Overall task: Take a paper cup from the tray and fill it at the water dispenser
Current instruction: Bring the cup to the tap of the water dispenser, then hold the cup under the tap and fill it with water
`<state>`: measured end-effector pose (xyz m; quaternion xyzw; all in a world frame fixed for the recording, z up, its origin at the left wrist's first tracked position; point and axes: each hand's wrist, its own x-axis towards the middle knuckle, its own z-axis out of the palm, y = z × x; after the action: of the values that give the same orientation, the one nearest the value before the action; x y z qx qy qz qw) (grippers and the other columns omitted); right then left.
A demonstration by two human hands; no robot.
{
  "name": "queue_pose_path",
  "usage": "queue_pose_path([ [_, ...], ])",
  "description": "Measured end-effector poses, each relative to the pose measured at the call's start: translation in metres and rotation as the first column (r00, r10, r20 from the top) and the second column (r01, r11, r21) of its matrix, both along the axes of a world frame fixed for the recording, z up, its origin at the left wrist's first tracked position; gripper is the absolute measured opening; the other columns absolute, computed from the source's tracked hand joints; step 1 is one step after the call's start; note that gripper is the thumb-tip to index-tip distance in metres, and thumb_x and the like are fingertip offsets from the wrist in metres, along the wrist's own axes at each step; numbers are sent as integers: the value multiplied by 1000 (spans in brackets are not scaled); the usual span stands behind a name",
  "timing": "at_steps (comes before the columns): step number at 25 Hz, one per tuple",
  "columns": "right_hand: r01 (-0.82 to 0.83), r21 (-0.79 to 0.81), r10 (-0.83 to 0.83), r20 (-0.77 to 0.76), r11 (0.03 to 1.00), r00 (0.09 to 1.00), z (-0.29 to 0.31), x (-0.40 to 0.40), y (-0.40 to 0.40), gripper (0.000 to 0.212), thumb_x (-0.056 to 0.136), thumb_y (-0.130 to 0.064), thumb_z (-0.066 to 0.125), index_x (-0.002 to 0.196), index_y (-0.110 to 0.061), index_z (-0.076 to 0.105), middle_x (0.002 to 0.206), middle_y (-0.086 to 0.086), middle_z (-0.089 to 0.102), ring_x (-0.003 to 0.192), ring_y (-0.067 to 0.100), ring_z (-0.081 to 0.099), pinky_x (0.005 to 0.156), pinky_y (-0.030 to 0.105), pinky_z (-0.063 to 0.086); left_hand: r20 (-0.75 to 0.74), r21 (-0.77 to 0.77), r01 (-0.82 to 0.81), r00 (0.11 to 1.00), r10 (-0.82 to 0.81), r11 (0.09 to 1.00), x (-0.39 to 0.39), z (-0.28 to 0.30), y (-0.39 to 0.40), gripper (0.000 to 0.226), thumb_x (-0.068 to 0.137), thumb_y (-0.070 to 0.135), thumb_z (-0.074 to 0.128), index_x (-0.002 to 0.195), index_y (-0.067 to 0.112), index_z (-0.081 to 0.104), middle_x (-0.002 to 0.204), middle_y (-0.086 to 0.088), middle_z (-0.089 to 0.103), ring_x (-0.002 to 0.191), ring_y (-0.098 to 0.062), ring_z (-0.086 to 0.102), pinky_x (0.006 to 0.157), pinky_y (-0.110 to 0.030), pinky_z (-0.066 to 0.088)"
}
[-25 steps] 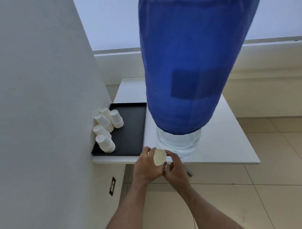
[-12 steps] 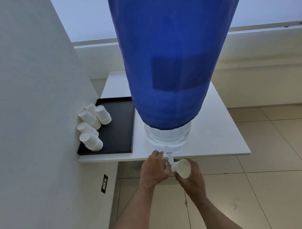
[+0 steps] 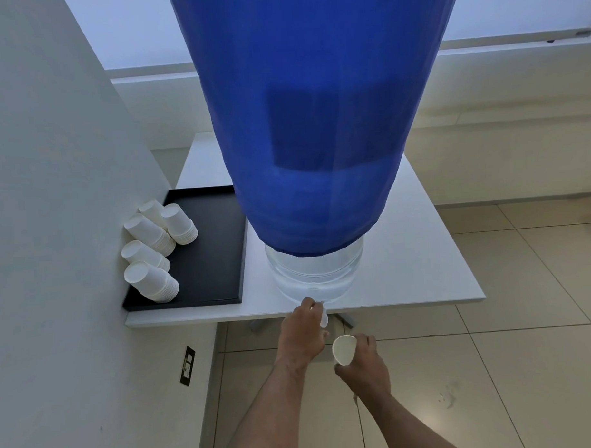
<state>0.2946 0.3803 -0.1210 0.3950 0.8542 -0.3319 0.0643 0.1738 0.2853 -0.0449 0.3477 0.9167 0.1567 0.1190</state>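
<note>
Right hand (image 3: 362,365) grips the cup (image 3: 343,349) w/ fingers curled round it, mouth tipped toward the camera, just right of and below the left hand (image 3: 303,334). Left hand's fingers are pinched on the tap (image 3: 323,318) at the counter (image 3: 422,253) edge. Beyond them: dispenser (image 3: 317,276) under blue cover. Far left of both hands: tray (image 3: 215,260) w/ cup stacks (image 3: 154,252).

no readable text, labels, brands or numbers anywhere

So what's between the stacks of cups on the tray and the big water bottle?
In the head view, only bare black tray lies between the cup stacks and the water bottle, then a narrow strip of white table.
</note>
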Motion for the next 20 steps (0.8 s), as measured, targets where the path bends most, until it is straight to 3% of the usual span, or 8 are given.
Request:
queue_pose_path([
  [6,-82,51,79,63,995,995,-8,-50,-5,51,78,-32,72,120,-16,49,119,1,60,93,26,70,67,34,50,-27,23,39,999,-38,999,-9,-13,-2,58,87,38,76,138,17,58,135,0,64,112,-24,70,96,-34,59],
  [11,-53,47,54,-34,998,998,-16,-72,-7,43,79,-35,67,117,-19,53,105,-5,63,92,20,68,70,36,57,-71,-12,132,989,-132,991,-22,-9,-5,50,89,38,73,133,16,63,128,-2,68,109,-23,70,92,-34,57],
  [14,-48,41,50,-62,998,997,-21,-76,-7,39,80,-37,60,116,-21,56,104,-7,63,92,17,65,67,33,52,-68,-6,151,986,-151,988,-22,-9,-5,50,91,37,70,135,15,62,129,-2,67,113,-23,68,94,-35,57],
  [20,-17,56,25,-141,998,990,-14,-74,-9,31,84,-33,63,111,-20,55,94,-11,56,82,15,57,65,32,49,-36,22,172,985,-171,985,-22,-7,-3,42,91,30,70,129,11,66,121,-4,70,105,-23,71,95,-33,59],
])
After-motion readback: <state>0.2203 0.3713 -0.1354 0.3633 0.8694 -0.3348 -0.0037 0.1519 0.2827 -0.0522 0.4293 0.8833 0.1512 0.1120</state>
